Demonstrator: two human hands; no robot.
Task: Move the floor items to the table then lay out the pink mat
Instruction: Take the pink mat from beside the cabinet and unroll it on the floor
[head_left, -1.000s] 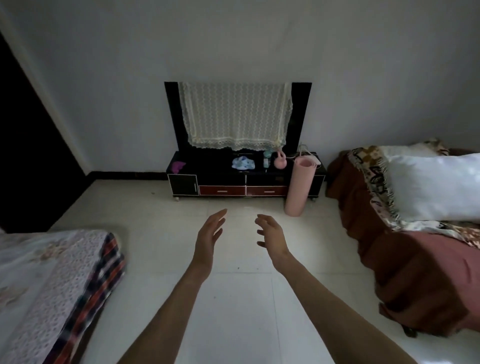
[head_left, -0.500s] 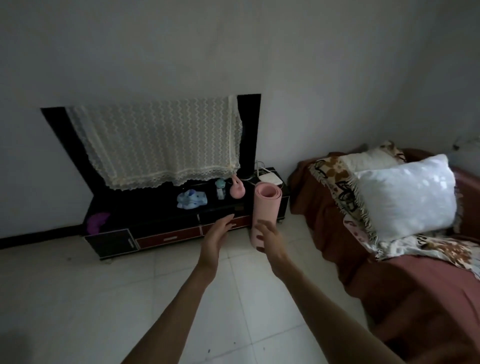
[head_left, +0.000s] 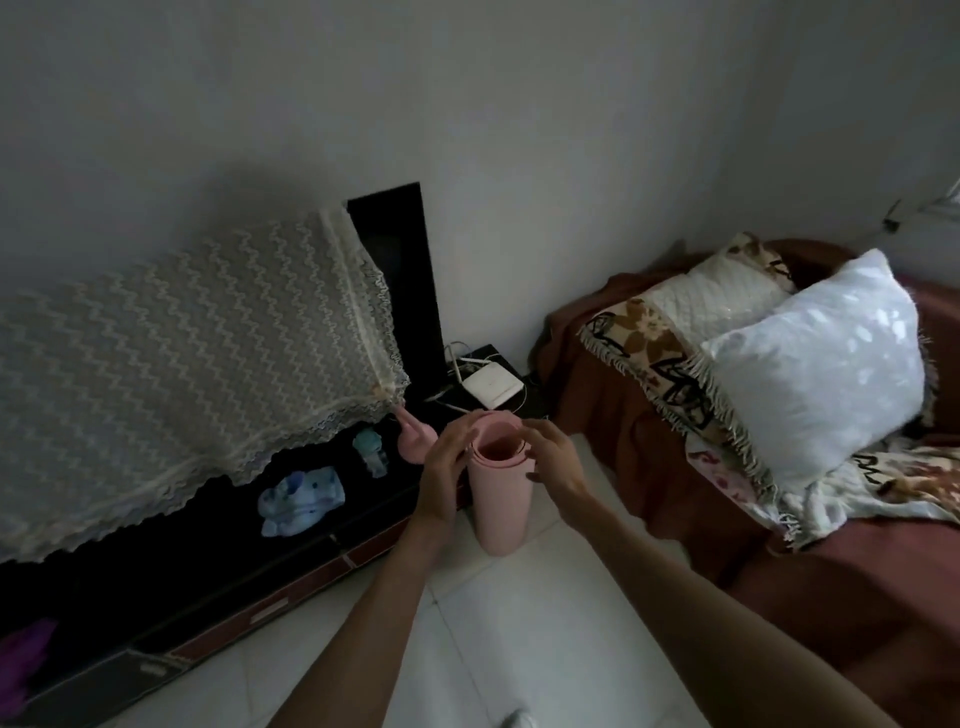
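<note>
Pink foam, rolled into a tube, stands upright on the pale tiled floor (head_left: 519, 623): this is the pink mat (head_left: 496, 499), seen from the head camera with its open top end facing up and its loose edge curling round the roll. It stands just in front of the right end of the low black cabinet (head_left: 208, 587), between that cabinet and the bed with the brown cover (head_left: 675, 467).

Both hands are at the top of the roll. The left hand (head_left: 441, 467) lies against the left side of the rim, fingers curved round it. The right hand (head_left: 556, 462) lies against the right side, its fingers bent over the rim and its thumb on the outer wall. Whether either hand presses firmly or only touches cannot be told in the dim light.

On the cabinet top, left of the mat, stand a pink bottle-like object (head_left: 413, 439), a small pale blue-green figure (head_left: 370, 451) and a blue and white soft toy (head_left: 301, 496). A purple thing (head_left: 23, 654) lies at the far left end. A cream lace cloth (head_left: 182, 364) hangs over a dark screen behind them. A white box with cables (head_left: 492, 384) sits at the cabinet's right end, behind the mat.

On the bed lie a white pillow (head_left: 821, 374) and a patterned fringed blanket (head_left: 660, 364).
</note>
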